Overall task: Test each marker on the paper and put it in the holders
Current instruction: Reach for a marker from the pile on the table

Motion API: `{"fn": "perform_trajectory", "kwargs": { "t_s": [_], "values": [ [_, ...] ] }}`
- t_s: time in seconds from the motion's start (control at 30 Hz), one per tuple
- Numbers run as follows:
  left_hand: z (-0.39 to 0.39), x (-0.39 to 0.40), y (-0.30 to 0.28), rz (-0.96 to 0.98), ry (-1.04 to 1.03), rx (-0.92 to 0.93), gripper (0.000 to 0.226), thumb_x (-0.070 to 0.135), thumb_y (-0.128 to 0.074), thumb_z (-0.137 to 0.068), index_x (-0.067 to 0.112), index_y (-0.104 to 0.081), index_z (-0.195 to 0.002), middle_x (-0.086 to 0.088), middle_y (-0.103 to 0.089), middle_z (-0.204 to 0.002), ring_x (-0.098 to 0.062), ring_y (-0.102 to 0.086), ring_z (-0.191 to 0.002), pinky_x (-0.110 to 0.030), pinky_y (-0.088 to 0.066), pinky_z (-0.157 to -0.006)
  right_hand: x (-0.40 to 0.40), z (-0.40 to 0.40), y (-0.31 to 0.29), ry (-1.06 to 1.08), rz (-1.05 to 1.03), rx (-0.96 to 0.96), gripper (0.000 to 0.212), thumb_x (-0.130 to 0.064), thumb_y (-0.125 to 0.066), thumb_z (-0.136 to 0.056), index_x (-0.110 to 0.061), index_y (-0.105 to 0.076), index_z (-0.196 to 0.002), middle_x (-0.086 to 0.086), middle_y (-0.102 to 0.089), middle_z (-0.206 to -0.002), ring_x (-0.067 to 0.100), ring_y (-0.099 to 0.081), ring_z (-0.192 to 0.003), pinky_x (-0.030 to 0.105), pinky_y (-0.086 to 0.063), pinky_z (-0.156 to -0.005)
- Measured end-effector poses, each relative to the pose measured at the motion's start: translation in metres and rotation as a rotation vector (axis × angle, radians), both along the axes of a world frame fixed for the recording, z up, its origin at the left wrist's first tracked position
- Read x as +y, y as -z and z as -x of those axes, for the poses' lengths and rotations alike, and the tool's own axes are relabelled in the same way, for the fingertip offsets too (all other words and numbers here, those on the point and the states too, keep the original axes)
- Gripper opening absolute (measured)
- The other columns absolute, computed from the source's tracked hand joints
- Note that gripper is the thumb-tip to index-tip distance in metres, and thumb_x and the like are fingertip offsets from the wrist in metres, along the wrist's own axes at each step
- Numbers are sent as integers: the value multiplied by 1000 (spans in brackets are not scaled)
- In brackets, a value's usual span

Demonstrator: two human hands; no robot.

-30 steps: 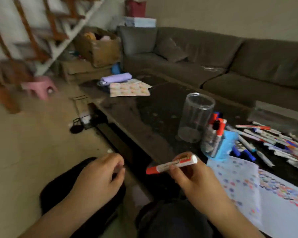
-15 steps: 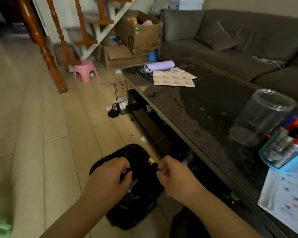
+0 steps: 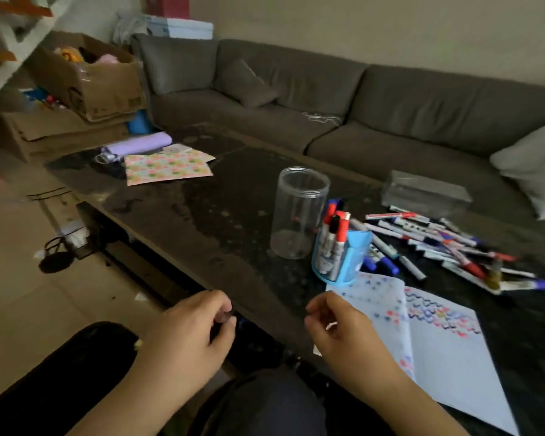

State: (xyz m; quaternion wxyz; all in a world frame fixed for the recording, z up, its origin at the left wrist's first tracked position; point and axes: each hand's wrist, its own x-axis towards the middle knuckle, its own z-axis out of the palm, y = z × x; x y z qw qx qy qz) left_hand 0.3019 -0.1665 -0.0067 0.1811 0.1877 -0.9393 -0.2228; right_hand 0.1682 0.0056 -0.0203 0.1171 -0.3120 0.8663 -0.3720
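The task looks partly done, not near the end: a few markers w/ red and dark caps stand upright in the blue holder, while the clear jar just left of it holds no marker as far as I can see. A big loose pile of markers lies to the right on the dark table, so most are left to test. The paper at near right, its corner touching the blue holder, already carries many small red and blue dots and wavy lines — proof of testing. The left hand has curled fingers near the table's near edge; it maybe pinches some small dark thing, but the view is blurred and I cannot tell. The right hand hovers over the paper's left edge w/ fingers loosely bent, holding nothing visible. Materials: jar is transparent plastic, round, smooth; holder is soft-looking blue w/ a clear front window; table top is glossy, stone-like, speckled; paper is thin and flat — markers are slim white cylinders.
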Motion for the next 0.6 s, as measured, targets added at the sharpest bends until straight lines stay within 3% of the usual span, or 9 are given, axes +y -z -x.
{"fn": "perform_trajectory", "kwargs": {
  "t_s": [0.17,0.4,0.53,0.6],
  "values": [
    [64,45,-5,35,166,30,8,35,-60,-85,34,-53,-89,17,-56,-81,-1,-54,-75,-14,-40,-60,58,38,-3,197,1,-31,9,-27,-56,-93,-35,-53,-91,-11,-61,-88,4,-59,-75,12,-45,-63],
    [158,113,-6,19,371,56,8,36,-53,-89,28,-54,-93,14,-57,-88,-3,-53,-81,-17,-43,-70,124,90,1,430,-16,-3,6,-25,-54,-93,-31,-53,-94,-11,-60,-92,2,-55,-84,14,-41,-73],
    [208,145,1,7,415,37,8,33,-49,-90,25,-52,-93,10,-57,-90,-7,-54,-84,-23,-44,-72,148,121,13,558,-45,-8,12,-26,-55,-93,-25,-58,-105,-10,-58,-91,2,-54,-78,10,-41,-62],
    [226,154,7,1,421,13,11,32,-48,-92,25,-53,-97,10,-58,-93,-7,-53,-85,-24,-46,-73,153,139,23,594,-91,-4,20,-25,-56,-93,-23,-59,-113,-5,-60,-101,5,-55,-81,11,-41,-62]
  ]
}}
